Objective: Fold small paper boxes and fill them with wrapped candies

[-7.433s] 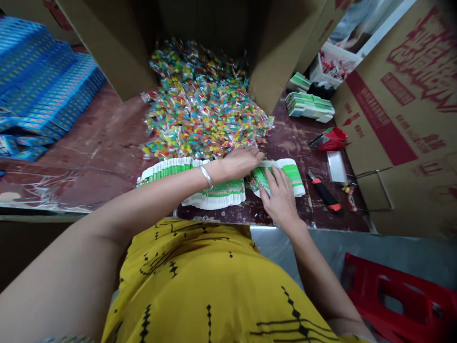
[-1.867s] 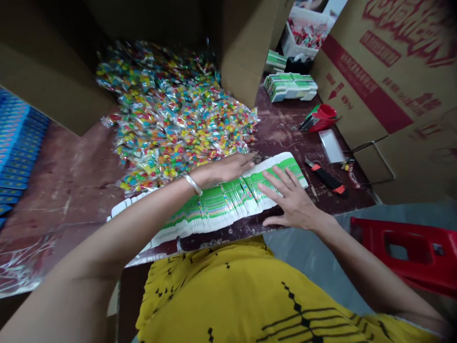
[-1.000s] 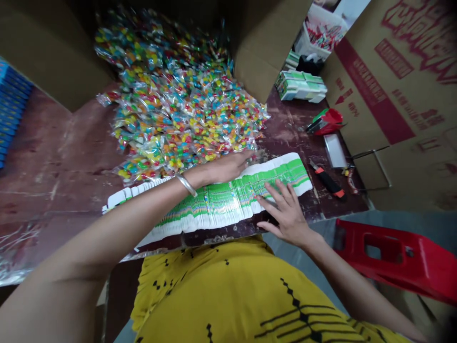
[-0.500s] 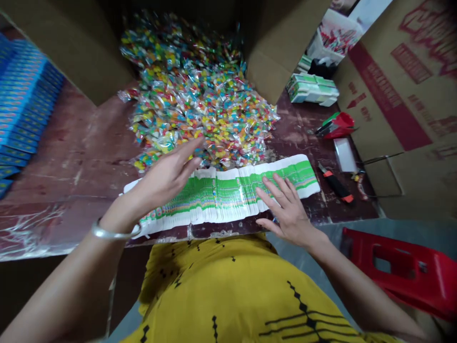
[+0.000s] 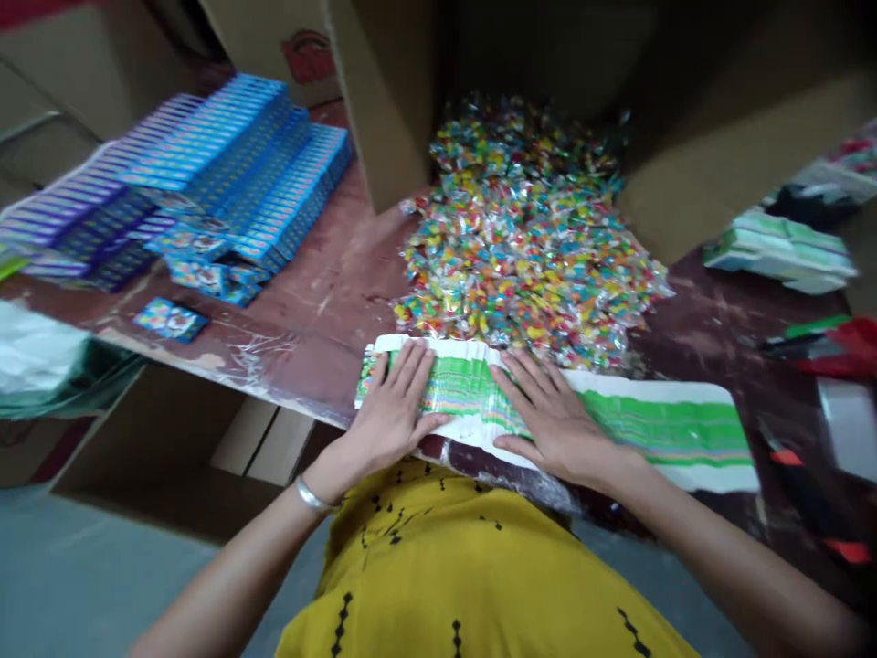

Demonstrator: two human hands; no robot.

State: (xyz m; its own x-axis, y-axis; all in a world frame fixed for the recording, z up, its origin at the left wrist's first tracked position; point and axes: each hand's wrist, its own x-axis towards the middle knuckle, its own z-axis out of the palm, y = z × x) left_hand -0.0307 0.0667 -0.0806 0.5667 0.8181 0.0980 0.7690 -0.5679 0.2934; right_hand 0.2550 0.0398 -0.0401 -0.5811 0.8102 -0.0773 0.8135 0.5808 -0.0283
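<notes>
head view showed me a fanned row of green-and-white printed cards (image 5: 617,425) lying along the near edge of the worn table (image 5: 308,311), its long axis running left to right across the body. both hands were spread flat on its left part, palms down, fingers wide and holding nothing. the left hand (image 5: 394,416) covered the row's left end, so it was the nearer one to that end; the right hand (image 5: 554,425) pressed just beside it, toward the middle. the row's right part lay bare. a heap of small candy packets (image 5: 527,238) sat just behind the cards, touching their far edge. stacked blue boxes (image 5: 226,174) stood well apart to the left.
</notes>
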